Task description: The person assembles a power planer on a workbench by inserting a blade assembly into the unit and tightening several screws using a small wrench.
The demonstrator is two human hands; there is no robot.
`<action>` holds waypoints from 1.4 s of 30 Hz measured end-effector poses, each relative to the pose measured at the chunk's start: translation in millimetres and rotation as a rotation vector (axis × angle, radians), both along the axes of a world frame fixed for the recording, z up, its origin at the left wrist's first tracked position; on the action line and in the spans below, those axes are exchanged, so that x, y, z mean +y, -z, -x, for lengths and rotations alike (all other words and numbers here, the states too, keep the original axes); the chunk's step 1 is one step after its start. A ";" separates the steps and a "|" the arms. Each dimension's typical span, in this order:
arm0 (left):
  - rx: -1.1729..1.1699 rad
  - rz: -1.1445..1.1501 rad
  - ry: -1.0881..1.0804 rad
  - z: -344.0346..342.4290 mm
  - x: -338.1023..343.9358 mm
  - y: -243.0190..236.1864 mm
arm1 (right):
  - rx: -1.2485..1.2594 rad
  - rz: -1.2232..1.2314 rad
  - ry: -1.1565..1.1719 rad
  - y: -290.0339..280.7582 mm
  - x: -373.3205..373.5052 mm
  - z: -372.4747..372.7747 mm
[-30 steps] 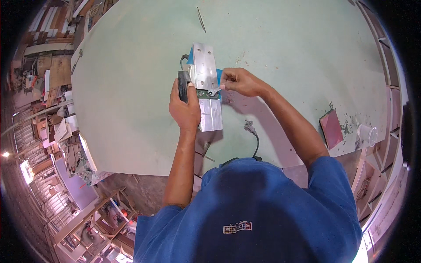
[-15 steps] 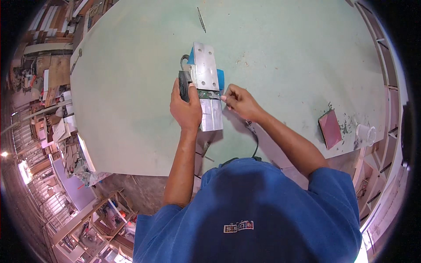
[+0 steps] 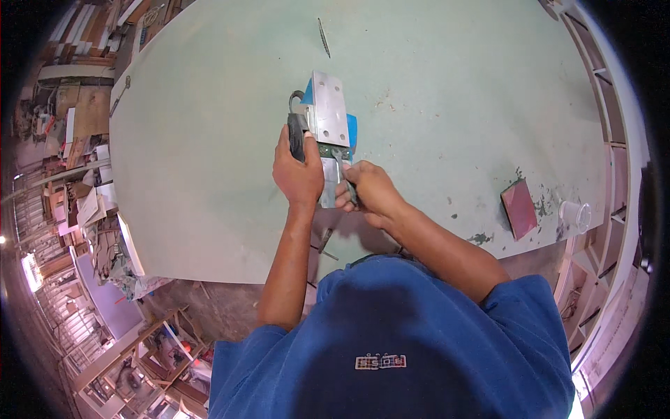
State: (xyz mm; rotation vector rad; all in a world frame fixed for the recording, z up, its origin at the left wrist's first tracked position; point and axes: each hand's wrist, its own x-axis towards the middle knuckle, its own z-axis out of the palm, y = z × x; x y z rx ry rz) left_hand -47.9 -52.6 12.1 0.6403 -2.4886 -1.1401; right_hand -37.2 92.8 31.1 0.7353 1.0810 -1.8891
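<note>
An electric hand planer (image 3: 329, 108) lies upside down on the table before me, its silver sole plates facing up and bits of its blue body showing at the sides. My left hand (image 3: 299, 174) is closed round the black part on its left side. A grey open-end wrench (image 3: 338, 155) has its head at the bolts in the dark cutter slot between the two plates. My right hand (image 3: 375, 190) grips the wrench by its handle, which points back toward me over the lower plate. The bolt under the wrench head is too small to make out.
A thin dark drill bit (image 3: 324, 38) lies beyond the planer. At the right are a reddish rectangular block (image 3: 519, 208) and a clear plastic cup (image 3: 575, 216). A slim tool (image 3: 326, 240) rests by the near edge of the pale green table (image 3: 209, 174).
My right hand has come nearer to me and swung the wrench handle from pointing right to pointing toward me. My left hand stays on the planer.
</note>
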 end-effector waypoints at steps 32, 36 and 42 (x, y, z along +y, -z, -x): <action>-0.007 0.018 0.000 0.3 -3.5 5.7 | 0.889 0.019 -0.564 96.0 52.1 91.4; -0.019 0.013 0.001 0.3 -1.7 3.7 | 0.855 -0.018 -0.536 99.4 50.6 67.8; -0.008 0.001 -0.002 -0.7 -0.9 3.2 | 0.833 -0.204 -0.469 88.2 44.9 39.3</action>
